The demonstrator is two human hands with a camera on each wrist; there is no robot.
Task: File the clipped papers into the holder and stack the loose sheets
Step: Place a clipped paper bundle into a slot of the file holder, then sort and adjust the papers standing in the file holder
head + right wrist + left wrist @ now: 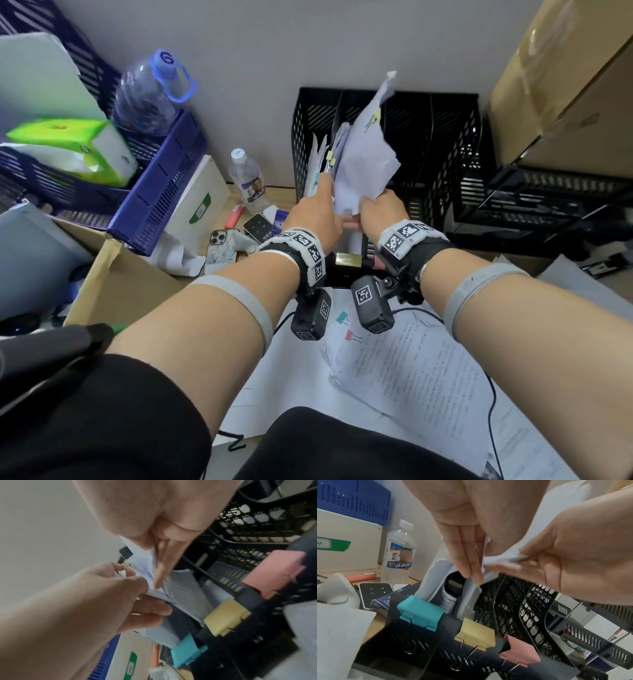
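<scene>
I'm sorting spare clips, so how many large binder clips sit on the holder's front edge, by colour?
Teal binder clip: 1
Yellow binder clip: 1
Pink binder clip: 1
Total: 3, all clipped along the front edge of the black holder.

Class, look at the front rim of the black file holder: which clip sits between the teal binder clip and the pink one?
The yellow binder clip, clipped on the file holder rim between teal binder clip and pink; left wrist view shows it best.

Black sleeves, grey forearm bands, marker-tagged wrist straps [407, 236], black cameras.
</scene>
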